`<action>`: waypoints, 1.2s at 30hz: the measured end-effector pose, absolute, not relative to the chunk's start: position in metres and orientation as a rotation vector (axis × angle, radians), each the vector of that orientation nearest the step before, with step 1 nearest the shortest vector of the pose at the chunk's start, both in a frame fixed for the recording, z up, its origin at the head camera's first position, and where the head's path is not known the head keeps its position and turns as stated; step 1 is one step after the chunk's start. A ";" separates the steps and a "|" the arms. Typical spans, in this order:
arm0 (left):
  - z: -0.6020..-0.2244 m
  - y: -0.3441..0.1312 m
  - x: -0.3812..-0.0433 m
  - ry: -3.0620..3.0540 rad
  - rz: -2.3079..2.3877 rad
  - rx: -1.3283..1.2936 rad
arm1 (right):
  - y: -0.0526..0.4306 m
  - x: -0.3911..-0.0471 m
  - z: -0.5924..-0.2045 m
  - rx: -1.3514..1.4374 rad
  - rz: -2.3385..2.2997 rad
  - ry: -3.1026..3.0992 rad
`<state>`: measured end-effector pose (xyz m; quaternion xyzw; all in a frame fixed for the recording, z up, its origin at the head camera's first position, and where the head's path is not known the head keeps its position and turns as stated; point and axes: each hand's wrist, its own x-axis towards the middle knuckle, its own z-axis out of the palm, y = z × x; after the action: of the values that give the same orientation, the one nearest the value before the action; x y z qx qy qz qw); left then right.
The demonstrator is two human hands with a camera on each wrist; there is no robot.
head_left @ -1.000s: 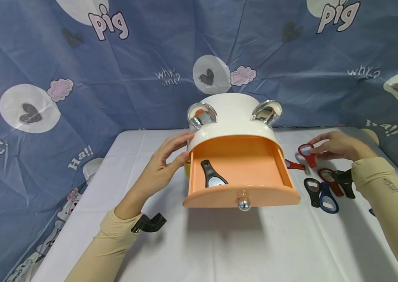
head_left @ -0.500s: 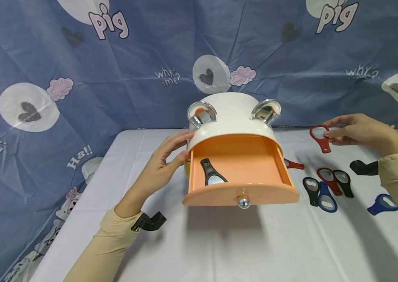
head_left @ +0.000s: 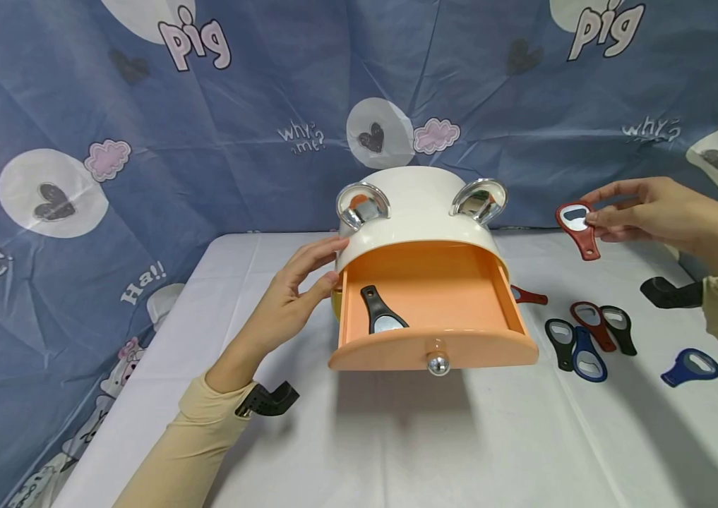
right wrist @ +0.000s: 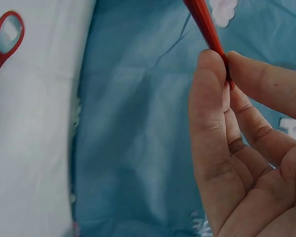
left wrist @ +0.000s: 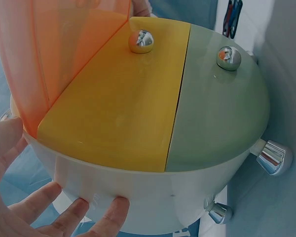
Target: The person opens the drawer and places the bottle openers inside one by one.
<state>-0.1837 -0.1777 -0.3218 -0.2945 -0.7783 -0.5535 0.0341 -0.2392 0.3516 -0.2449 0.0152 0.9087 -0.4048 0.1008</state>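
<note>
My right hand (head_left: 670, 215) pinches a red bottle opener (head_left: 576, 218) by its ring between thumb and fingers, raised above the table, handle end pointing down. In the right wrist view that red opener shows edge-on between the fingertips (right wrist: 211, 64). My left hand (head_left: 289, 303) rests with spread fingers against the side of a white drawer box (head_left: 419, 194). Its orange drawer (head_left: 447, 289) stands pulled out, with a black bottle opener (head_left: 379, 307) lying in the left part. Below it, the left wrist view shows a yellow drawer front (left wrist: 118, 98) and a green drawer front (left wrist: 217, 108).
Right of the box, black (head_left: 560, 342), red (head_left: 595, 324) and blue (head_left: 587, 356) bottle openers lie together on the white table (head_left: 460, 444). Another blue opener (head_left: 692, 367) lies farther right. A red one (head_left: 530, 296) lies partly hidden beside the drawer. A blue patterned cloth (head_left: 270, 92) hangs behind.
My right hand has lifted the red bottle opener off the table, moving up and to the right. The openers under its arm have come into view. My left hand stays put.
</note>
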 end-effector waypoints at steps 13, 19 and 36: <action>-0.323 -0.178 -0.184 -2.390 -1.697 -0.910 | 0.330 -0.236 -0.218 -0.064 -1.166 2.762; -0.323 -0.178 -0.185 -2.397 -1.680 -0.906 | 0.321 -0.230 -0.210 -0.114 -1.159 2.795; -0.322 -0.177 -0.185 -2.384 -1.700 -0.910 | 0.294 -0.218 -0.190 -0.220 -1.043 2.851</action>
<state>-0.1848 -0.1771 -0.3225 -0.2966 -0.7769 -0.5541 0.0375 -0.2180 0.2941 -0.1896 -0.0721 0.9356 -0.3421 0.0489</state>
